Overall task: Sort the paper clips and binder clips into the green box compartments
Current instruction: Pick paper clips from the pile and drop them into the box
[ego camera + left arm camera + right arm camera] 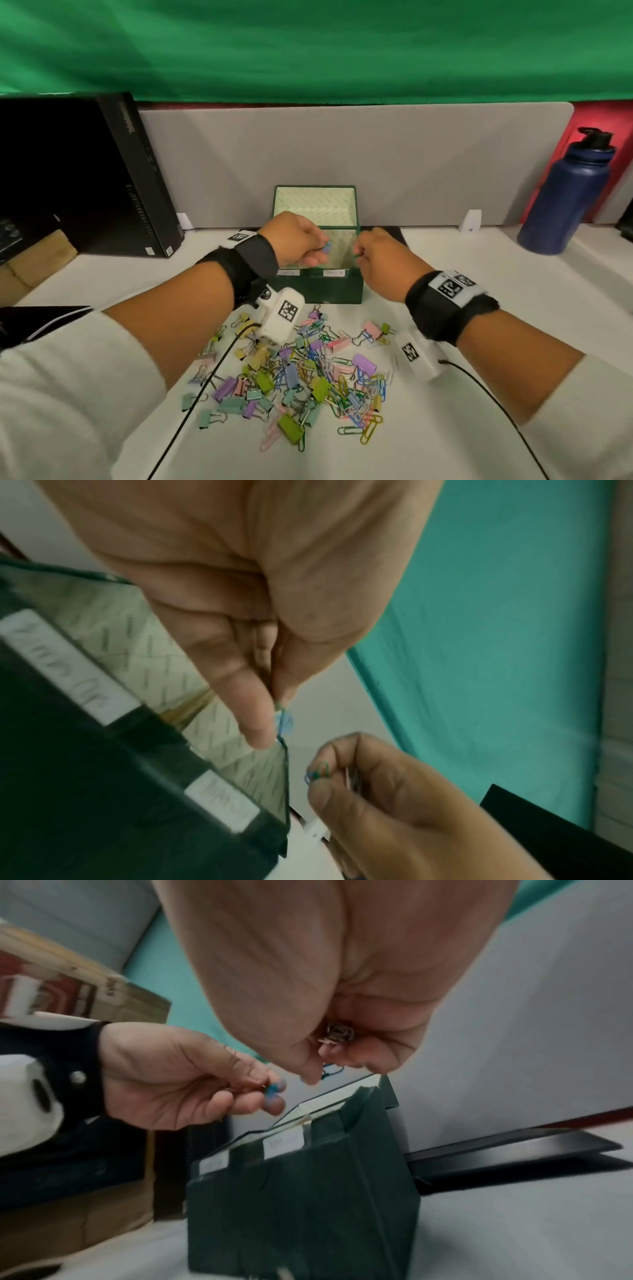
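The green box [327, 289] stands open at the table's middle, its lid [315, 205] raised behind and two white labels [334, 273] on the front rim. My left hand [298, 241] hovers over the left compartment and pinches a small blue binder clip [328, 246] [283, 721] [273, 1089]. My right hand [376, 255] hangs over the right compartment, its fingers curled round paper clips [337, 1034] [316, 773]. A mixed pile of pastel binder clips and paper clips [301, 373] lies on the table in front of the box.
A black computer case [92, 178] stands at the back left with a cardboard box [34, 263] beside it. At the back right stands a navy water bottle [565, 198]. A grey divider panel [342, 154] runs along the table's far edge. Black cables [191, 411] trail from both wrists.
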`<state>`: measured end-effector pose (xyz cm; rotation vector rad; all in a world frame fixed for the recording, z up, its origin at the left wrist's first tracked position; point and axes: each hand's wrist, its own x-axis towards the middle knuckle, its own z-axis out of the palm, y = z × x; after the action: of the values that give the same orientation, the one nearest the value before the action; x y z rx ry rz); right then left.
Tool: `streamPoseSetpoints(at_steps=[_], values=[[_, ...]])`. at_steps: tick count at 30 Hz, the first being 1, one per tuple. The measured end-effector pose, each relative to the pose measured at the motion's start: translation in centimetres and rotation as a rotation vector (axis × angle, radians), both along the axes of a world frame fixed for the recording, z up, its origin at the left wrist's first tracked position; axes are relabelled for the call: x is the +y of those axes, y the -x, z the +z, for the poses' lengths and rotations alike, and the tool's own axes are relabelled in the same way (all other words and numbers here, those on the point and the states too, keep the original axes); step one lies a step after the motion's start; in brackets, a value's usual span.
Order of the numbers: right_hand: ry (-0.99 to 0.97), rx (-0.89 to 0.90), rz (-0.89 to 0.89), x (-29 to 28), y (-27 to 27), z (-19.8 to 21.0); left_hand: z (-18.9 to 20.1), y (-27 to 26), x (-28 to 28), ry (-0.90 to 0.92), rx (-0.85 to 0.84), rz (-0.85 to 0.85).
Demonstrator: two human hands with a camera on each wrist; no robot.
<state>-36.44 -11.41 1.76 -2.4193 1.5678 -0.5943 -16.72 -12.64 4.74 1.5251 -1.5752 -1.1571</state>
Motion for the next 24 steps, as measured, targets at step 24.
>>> streamPoseSetpoints(at_steps=[24], values=[[-0.314,0.417,0.219,8.7,4.6,-3.6,-4.3,5.7,12.0,0.362,-1.137,-0.808]])
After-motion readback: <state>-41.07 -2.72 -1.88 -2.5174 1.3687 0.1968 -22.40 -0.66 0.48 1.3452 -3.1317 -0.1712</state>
